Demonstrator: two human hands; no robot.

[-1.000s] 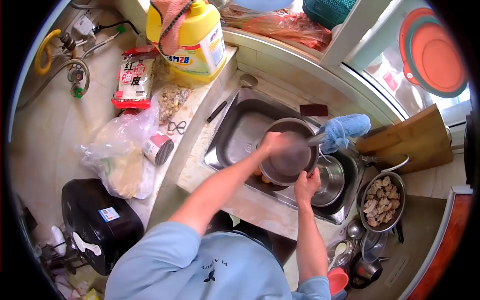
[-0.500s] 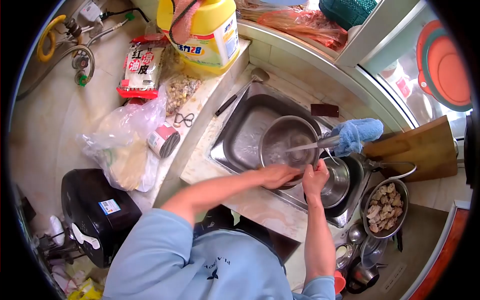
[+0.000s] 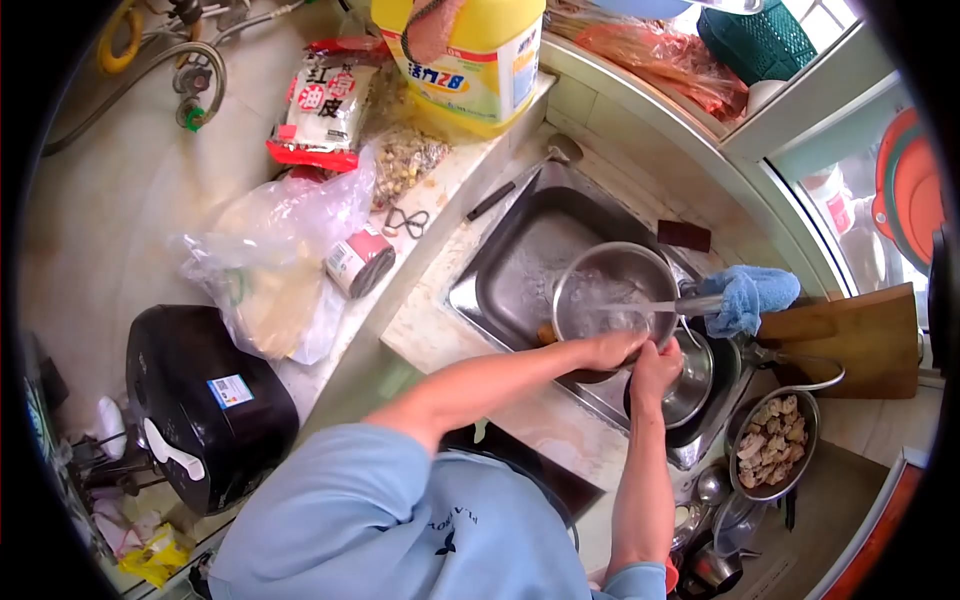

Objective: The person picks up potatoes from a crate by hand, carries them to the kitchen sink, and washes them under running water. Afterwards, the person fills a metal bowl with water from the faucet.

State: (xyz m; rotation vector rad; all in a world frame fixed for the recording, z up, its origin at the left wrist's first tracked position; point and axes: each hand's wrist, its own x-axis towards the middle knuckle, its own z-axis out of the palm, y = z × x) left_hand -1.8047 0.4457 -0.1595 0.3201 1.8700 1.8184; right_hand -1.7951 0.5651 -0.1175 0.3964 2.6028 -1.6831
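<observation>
A round stainless steel bowl (image 3: 565, 300) sits tilted in the sink (image 3: 500, 265), with water running from the tap (image 3: 695, 304) into it. At the bowl's near rim, my right hand (image 3: 656, 370) is closed, its thumb up along the edge. My left hand (image 3: 612, 348) is right beside it, reaching over the near side; its fingers are partly hidden at the water, so their grip is unclear. A blue cloth (image 3: 750, 300) is wrapped round the tap. A second metal pot (image 3: 690, 385) stands in the smaller basin, behind my right hand.
A bowl of meat pieces (image 3: 771, 443) stands right of the sink, near a wooden cutting board (image 3: 850, 345). A ladle (image 3: 515, 182) lies at the sink's back left corner. On the left are a yellow jug (image 3: 460, 75), a plastic bag (image 3: 275, 265) and a black rice cooker (image 3: 205, 400).
The camera view has shifted, moving the scene mostly rightward. My left hand has moved along the near rim towards my right hand, and the water in the bowl is more stirred up.
</observation>
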